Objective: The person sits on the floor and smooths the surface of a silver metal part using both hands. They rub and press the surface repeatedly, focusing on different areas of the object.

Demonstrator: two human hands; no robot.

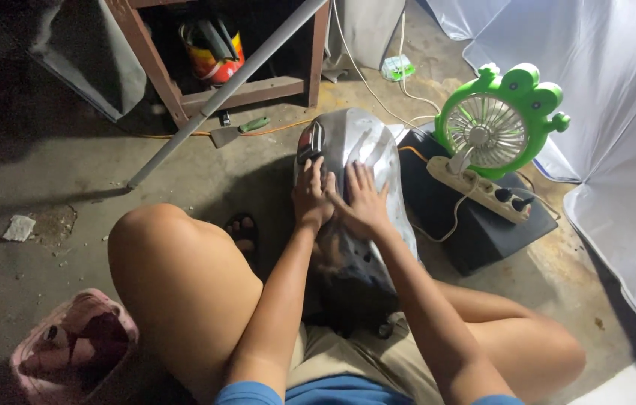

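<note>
seemingly the step in hand is rubbing or smoothing the curved metal panel (pixel 355 150), which lies on the floor directly under both hands and runs back between the knees. the left hand (pixel 312 196) presses a small dark block (pixel 310 142), perhaps a sanding pad, gripped at its fingertips; the right hand (pixel 364 201) lies flat, fingers spread, holding nothing, touching the left. the next move probably calls for steady pressure along the curve. just right of the hands stand a green fan (pixel 494 120) and a power strip (pixel 481 190).
</note>
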